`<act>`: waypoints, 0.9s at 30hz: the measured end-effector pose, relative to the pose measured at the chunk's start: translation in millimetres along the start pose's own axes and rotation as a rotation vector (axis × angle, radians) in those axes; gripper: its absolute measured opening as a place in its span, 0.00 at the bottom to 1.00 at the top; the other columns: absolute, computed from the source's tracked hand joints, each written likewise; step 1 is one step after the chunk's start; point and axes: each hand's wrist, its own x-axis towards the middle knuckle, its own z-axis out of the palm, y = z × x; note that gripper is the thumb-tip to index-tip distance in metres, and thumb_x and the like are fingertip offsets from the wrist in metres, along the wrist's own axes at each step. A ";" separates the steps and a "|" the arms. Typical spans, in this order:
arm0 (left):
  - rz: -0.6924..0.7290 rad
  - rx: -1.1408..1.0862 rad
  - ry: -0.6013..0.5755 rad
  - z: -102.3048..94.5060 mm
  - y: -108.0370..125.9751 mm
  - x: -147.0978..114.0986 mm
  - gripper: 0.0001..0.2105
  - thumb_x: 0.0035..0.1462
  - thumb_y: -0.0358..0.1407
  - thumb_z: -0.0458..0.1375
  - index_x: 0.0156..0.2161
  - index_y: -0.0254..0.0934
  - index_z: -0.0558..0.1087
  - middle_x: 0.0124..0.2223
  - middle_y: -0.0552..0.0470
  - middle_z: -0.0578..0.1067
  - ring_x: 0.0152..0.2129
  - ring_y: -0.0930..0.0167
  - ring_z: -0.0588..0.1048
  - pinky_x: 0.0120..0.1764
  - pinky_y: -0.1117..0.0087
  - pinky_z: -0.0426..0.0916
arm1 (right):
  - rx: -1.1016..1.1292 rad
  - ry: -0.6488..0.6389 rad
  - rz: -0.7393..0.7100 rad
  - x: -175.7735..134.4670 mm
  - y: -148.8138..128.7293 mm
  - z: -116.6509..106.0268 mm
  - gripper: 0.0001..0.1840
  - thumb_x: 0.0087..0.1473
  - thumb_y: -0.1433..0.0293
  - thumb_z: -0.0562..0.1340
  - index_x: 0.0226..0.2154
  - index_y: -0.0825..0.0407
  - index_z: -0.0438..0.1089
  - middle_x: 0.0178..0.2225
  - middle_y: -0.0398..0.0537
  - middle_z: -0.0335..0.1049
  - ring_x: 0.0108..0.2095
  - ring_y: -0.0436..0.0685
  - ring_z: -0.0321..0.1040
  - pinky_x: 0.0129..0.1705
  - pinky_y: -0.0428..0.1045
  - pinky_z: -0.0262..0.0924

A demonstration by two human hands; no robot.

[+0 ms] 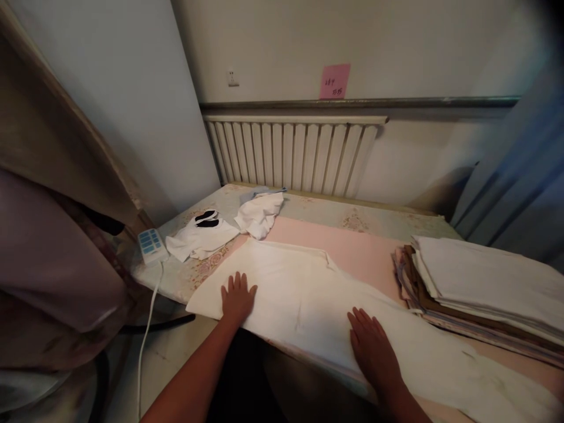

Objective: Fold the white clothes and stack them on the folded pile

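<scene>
A long white cloth [304, 288], which looks like a garment laid flat, stretches along the front of the table from left to right. My left hand [238, 298] presses flat on its left part, fingers spread. Farther right, my right hand [372, 346] rests on the same cloth near its front edge, fingers stretched out. Neither hand grips anything. A few creases show in the cloth, mostly between the hands and toward its right end. Beneath it lies a pink sheet [361, 249].
At the right sits a stack of folded fabrics [489, 276]. A crumpled white cloth [259, 214] and a white piece with black patches [202, 238] lie at the back left. A power strip [152, 247] with its cord is on the left corner. A radiator [295, 153] stands behind the table [352, 220].
</scene>
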 end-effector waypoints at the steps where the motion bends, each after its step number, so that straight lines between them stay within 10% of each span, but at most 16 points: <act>1: -0.012 0.004 0.016 -1.1 5.5 3.5 0.31 0.62 0.48 0.42 0.64 0.30 0.56 0.66 0.34 0.53 0.64 0.50 0.48 0.58 0.41 0.46 | -0.005 0.006 -0.003 0.2 -0.1 0.3 0.22 0.60 0.68 0.50 0.54 0.54 0.65 0.57 0.53 0.64 0.60 0.62 0.56 0.62 0.60 0.45; 10: 0.501 -0.101 0.038 21.8 81.3 19.8 0.26 0.63 0.46 0.44 0.64 0.43 0.57 0.66 0.47 0.56 0.64 0.58 0.51 0.61 0.49 0.47 | -0.072 0.049 -0.038 4.0 1.9 1.0 0.21 0.59 0.67 0.52 0.53 0.51 0.66 0.57 0.50 0.65 0.58 0.61 0.59 0.61 0.58 0.45; 22: 0.206 -0.020 0.108 21.2 -43.1 73.5 0.27 0.62 0.45 0.44 0.63 0.34 0.59 0.66 0.40 0.56 0.63 0.52 0.50 0.60 0.44 0.45 | -0.061 -0.007 -0.005 6.0 0.8 -2.2 0.22 0.59 0.69 0.52 0.55 0.51 0.63 0.58 0.50 0.63 0.59 0.61 0.57 0.62 0.58 0.45; 27: 0.064 -0.020 0.073 11.8 -37.5 61.3 0.27 0.62 0.43 0.43 0.62 0.32 0.58 0.66 0.35 0.56 0.63 0.50 0.51 0.57 0.41 0.49 | -0.030 -0.027 0.022 9.0 -1.8 -8.4 0.23 0.59 0.72 0.52 0.56 0.51 0.63 0.59 0.51 0.62 0.60 0.61 0.55 0.62 0.59 0.46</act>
